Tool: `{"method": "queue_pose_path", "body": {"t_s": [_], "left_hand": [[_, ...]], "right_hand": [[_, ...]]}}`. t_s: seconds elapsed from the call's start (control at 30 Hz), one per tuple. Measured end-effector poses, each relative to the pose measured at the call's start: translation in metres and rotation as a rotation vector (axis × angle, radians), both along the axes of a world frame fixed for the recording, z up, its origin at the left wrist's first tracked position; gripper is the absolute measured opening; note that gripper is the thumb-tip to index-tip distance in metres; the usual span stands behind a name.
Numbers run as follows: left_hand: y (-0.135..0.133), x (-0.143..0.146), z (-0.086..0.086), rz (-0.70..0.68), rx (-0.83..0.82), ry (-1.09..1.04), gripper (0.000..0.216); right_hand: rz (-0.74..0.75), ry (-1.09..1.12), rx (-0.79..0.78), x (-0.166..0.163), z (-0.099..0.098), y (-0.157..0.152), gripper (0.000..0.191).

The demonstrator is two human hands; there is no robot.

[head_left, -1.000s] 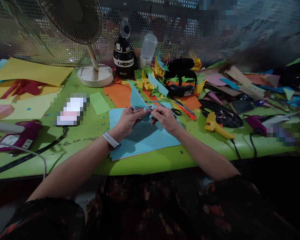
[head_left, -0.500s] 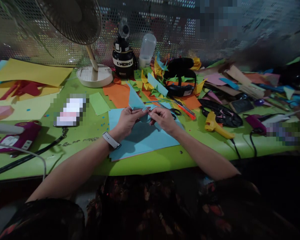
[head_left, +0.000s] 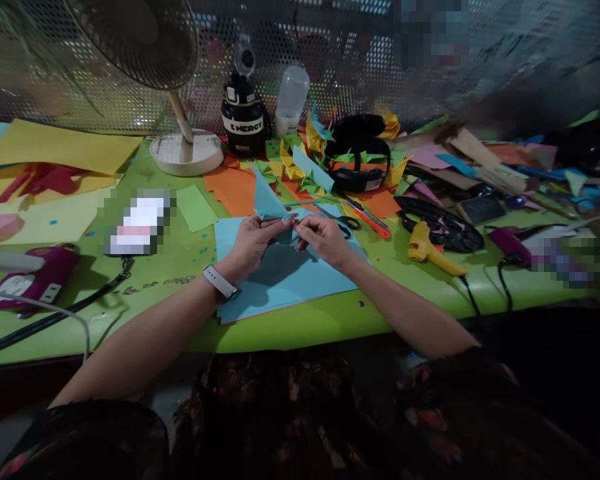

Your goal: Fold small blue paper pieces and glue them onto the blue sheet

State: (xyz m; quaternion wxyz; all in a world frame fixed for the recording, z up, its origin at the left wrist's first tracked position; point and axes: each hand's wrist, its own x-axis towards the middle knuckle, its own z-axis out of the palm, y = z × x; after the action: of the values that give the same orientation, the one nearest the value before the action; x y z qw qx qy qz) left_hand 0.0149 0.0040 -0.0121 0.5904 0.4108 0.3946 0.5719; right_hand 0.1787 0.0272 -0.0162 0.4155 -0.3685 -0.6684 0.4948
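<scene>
My left hand (head_left: 255, 241) is closed on a folded piece of light blue paper (head_left: 266, 193), whose pointed end stands up past the fingers. At the paper's lower right corner, my right hand (head_left: 325, 240) pinches with thumb and fingertips, touching the left fingertips. The small folds between the hands are mostly hidden by the fingers. Both hands are just above a stack of light blue sheets (head_left: 290, 287) on the green table (head_left: 180, 327). Just beyond my right hand lie dark-handled scissors (head_left: 351, 225) and an orange utility knife (head_left: 375, 221).
A yellow glue gun (head_left: 433, 250) with a cord and a black dish (head_left: 453, 230) are at the right. Folded paper pieces (head_left: 293, 160), a black bottle (head_left: 243, 120) and a fan (head_left: 186, 150) stand behind. A lit phone (head_left: 141, 220) lies left, near a thick black cord (head_left: 55, 319).
The view has shifted very slightly. Both hands keep their grip on the folded blue paper, with only a tiny movement of the fingers.
</scene>
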Motion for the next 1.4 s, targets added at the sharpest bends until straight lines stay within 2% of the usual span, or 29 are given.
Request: {"method": "queue_pose_path", "body": {"t_s": [0.37, 0.57, 0.7, 0.83, 0.9, 1.03, 1.4], "left_hand": [[0.003, -0.002, -0.002, 0.003, 0.01, 0.005, 0.028], [0.003, -0.002, -0.002, 0.009, 0.039, -0.021, 0.03], [0.004, -0.003, -0.003, 0.037, 0.045, 0.008, 0.027], [0.006, -0.004, -0.003, 0.068, 0.054, -0.038, 0.026], [0.006, -0.003, -0.003, 0.088, 0.059, -0.054, 0.025], [0.003, 0.0, -0.001, 0.083, 0.053, -0.054, 0.027], [0.008, -0.004, 0.001, 0.025, 0.008, -0.05, 0.016]], "right_hand": [[0.03, -0.002, 0.028, 0.001, 0.001, 0.002, 0.034], [0.069, 0.049, -0.026, 0.001, 0.001, 0.002, 0.04], [0.036, 0.077, -0.061, -0.002, 0.003, 0.0, 0.045], [-0.078, 0.202, -0.113, -0.001, 0.005, 0.002, 0.048], [-0.097, 0.188, -0.157, 0.001, 0.007, 0.002, 0.047], [0.009, 0.062, -0.208, 0.0, 0.01, -0.001, 0.048], [0.116, 0.155, -0.198, -0.003, 0.008, 0.0, 0.043]]}}
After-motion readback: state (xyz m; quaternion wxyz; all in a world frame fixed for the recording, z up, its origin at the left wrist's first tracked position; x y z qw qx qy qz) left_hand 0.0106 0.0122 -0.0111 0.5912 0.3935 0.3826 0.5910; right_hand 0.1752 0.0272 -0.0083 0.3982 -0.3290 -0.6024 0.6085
